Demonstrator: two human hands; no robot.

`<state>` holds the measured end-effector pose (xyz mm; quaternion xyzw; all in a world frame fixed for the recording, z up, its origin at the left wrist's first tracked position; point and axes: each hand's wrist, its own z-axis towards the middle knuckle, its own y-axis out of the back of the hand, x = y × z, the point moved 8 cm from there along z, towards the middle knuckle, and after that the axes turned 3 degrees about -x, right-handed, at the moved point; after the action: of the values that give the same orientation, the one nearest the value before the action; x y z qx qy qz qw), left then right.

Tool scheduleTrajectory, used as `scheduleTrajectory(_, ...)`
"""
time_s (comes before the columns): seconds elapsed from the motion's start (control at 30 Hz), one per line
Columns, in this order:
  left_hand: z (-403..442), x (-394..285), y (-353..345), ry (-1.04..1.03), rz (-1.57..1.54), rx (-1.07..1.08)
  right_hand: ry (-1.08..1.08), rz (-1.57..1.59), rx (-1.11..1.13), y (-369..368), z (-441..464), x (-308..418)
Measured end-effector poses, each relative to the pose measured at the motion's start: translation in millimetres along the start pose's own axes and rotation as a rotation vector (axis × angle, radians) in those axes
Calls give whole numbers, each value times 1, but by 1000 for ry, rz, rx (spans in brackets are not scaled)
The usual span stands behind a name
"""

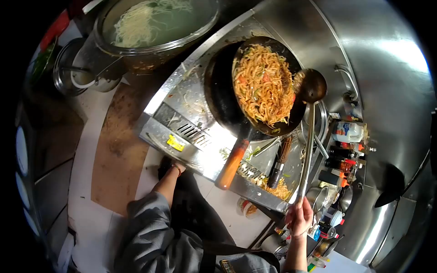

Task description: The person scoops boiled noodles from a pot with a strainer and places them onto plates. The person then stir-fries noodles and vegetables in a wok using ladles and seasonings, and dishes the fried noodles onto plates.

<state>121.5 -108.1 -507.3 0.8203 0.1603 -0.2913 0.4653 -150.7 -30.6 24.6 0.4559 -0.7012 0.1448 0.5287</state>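
Observation:
My right hand (pixel 299 218) is wrapped around the end of a long metal ladle (pixel 308 150). The ladle's dark, round bowl lies over the right rim of a wok (pixel 298 51), touching or very close to the noodles. Sauced noodles (pixel 264 86) with bits of vegetable fill the wok. Its wooden handle (pixel 233 164) points toward me, with neither hand on it. Down by the stove's front edge is my left hand (pixel 167 165), below a red bracelet on the wrist; its fingers are hidden in shadow.
A big pot (pixel 157 47) of pale noodles in water stands at the back left. On the steel stove top (pixel 186 98) lies a bamboo brush (pixel 280 164) near food scraps. Sauce bottles (pixel 343 152) line the right side, below a tap (pixel 348 82).

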Motion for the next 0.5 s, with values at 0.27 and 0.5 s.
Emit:
scheduleTrajectory(0.27, -3, -8, 10, -119, 290, -24, 390, -645, -2, -18, 99, 0)
scheduleTrajectory(0.5, -120, -71, 85, 607, -729, 692, 668, -1099, -102, 38, 80, 41)
